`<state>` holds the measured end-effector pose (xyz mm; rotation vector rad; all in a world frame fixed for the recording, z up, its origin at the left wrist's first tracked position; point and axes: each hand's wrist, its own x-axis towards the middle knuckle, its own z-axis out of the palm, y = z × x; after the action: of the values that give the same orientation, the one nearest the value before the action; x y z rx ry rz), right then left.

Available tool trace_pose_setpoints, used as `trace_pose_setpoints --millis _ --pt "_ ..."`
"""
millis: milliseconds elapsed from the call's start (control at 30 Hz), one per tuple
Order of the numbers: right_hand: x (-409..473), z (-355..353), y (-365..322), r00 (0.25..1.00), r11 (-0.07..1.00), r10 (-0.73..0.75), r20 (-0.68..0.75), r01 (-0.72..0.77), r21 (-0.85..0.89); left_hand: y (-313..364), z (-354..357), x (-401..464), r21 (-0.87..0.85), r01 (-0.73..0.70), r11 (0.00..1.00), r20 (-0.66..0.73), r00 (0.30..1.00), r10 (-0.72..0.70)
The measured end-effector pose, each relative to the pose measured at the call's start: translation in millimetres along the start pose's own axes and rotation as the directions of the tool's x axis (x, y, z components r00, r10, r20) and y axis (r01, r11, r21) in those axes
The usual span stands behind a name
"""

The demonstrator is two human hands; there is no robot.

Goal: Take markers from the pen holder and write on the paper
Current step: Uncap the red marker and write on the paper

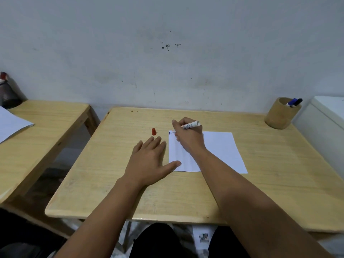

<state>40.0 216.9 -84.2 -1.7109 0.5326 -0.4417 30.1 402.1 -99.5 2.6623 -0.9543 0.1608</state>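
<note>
A white marker (191, 125) is gripped in the closed fingers of the right hand (188, 135), its tip set at the far left corner of a white paper (221, 151) lying on a wooden table (111, 174). The left hand (149, 161) is laid flat, fingers spread open, thumb touching the paper's edge. A red cap (153, 131) is stood just beyond its fingertips. A wooden pen holder (279, 114), with two markers inside, is placed at the far right corner.

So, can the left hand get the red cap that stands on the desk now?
Probably yes. The left hand lies flat and empty, its fingers just short of the red cap, with only bare desk between them.
</note>
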Motion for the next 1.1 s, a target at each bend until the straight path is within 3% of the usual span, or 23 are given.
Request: trace_pose_setpoints --millis 200,700,867,967,1033,1100 --pt "-0.5 0.9 0.9 0.999 0.999 0.043 -0.002 -0.043 -0.016 -0.1 -0.7 0.3 0.02 0.018 1.0 0.012 1.0 -0.018" --pt "1.7 3.6 3.5 0.999 0.991 -0.033 0.024 0.036 -0.129 0.1 0.0 1.1 0.02 0.02 1.0 -0.002 1.0 -0.02" --pt "3.8 2.9 5.2 1.0 0.998 -0.004 0.007 0.004 -0.059 2.3 -2.6 -0.4 0.007 0.022 1.0 0.005 1.0 -0.022" --pt "7.4 2.4 4.7 0.999 0.993 0.038 -0.005 -0.037 0.109 1.9 -5.7 1.9 -0.164 0.072 0.984 -0.083 0.993 -0.087" --pt "9.9 2.1 2.2 0.998 0.98 0.057 0.02 -0.06 0.19 -5.6 -7.7 9.5 -0.339 0.115 0.934 -0.214 0.957 -0.195" --pt "11.8 2.3 -1.8 0.995 0.969 0.083 0.057 -0.094 0.23 -15.7 -11.4 22.4 -0.42 0.165 0.892 -0.248 0.925 -0.287"
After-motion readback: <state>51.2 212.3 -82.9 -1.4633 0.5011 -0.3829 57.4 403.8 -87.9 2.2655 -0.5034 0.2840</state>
